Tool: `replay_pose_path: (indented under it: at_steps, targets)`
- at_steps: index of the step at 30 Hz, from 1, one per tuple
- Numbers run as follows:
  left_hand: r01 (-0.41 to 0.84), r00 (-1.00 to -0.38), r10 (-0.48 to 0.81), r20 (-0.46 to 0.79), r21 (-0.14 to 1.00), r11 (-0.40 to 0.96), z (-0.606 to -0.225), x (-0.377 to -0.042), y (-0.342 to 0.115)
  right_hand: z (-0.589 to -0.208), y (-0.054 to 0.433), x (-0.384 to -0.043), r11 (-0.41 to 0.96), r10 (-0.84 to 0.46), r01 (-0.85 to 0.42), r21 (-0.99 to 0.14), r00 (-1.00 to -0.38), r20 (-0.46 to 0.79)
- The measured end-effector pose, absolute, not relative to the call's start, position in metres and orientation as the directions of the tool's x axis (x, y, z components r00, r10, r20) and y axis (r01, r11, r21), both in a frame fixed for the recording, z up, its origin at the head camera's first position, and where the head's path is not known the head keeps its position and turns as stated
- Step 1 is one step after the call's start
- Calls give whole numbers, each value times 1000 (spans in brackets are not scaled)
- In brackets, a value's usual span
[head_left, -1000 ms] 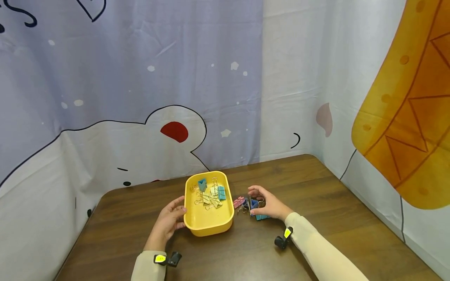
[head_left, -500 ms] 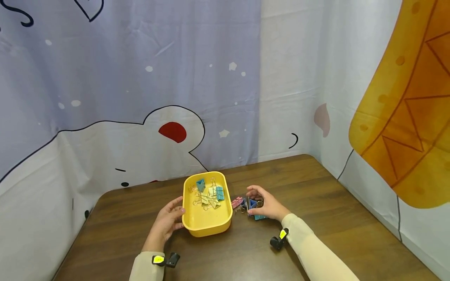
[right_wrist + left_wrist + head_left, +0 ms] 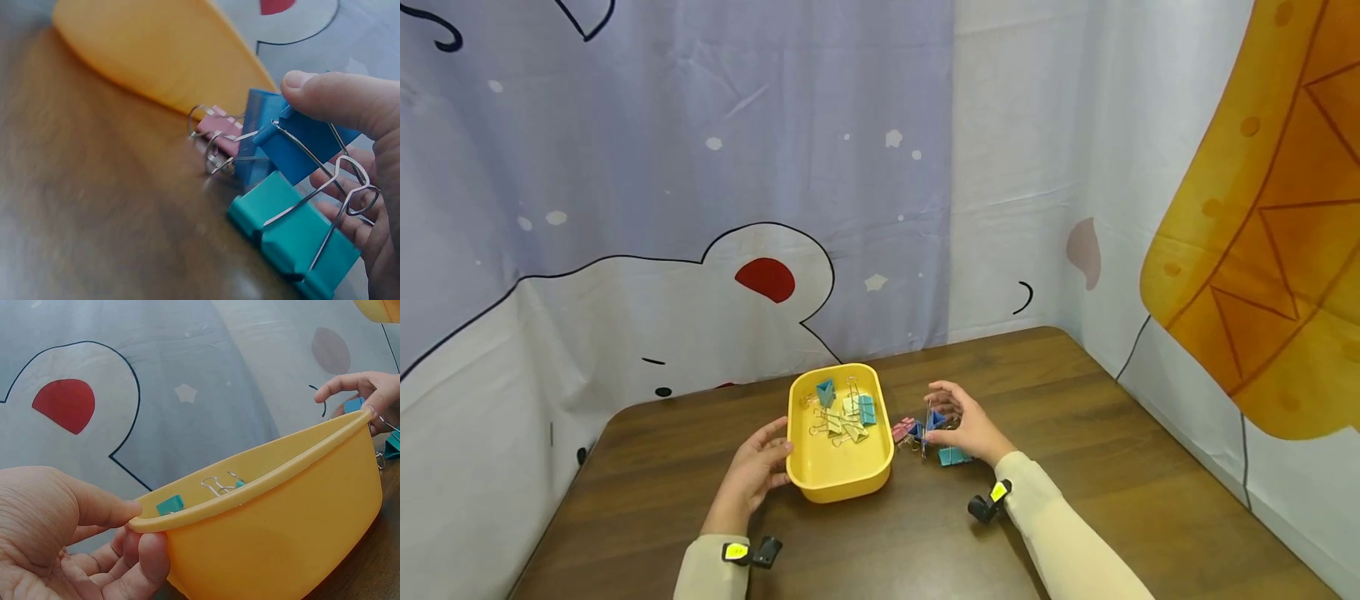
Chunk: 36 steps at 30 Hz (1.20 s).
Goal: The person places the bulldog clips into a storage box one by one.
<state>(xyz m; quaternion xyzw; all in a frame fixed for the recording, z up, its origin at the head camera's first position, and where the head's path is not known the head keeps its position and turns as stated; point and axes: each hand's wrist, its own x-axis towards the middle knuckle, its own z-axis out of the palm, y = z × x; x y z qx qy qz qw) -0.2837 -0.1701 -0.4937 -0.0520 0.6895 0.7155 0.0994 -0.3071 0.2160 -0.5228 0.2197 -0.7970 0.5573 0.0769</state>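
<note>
my left hand [image 3: 751, 473] grasped the rim of a yellow, rounded-rectangular plastic tray [image 3: 831, 468]; inside lay pale yellow metal binder clips [image 3: 853, 431] and teal metal binder clips [image 3: 867, 409], with wire handles; my right hand [image 3: 968, 429] pinched a blue wedge-shaped metal binder clip [image 3: 303, 150] right of the tray; near it, on the brown wood-grain table [image 3: 880, 550], lay a teal boxy metal clip [image 3: 954, 456] and a pink metal clip [image 3: 902, 429].

2 hands [image 3: 752, 471] [image 3: 966, 423], 1 contnr [image 3: 829, 468], 8+ clips [image 3: 306, 228]
</note>
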Motion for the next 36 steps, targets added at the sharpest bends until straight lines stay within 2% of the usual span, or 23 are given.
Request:
replay_pose_path:
  at_steps: [12,29,36]
  targets:
    - [-213,-975,64,-212,977,-15,-492,-284,-169,-512,211,-312,253,-164,-451,-856,-892,422]
    - [-219,-974,58,-217,975,-28,-494,-283,-169,-483,188,-310,251,-137,-513,-821,-859,494]
    - [-216,-975,59,-214,976,-28,-496,-285,-169,-473,172,-305,221,-170,-501,-837,-865,473]
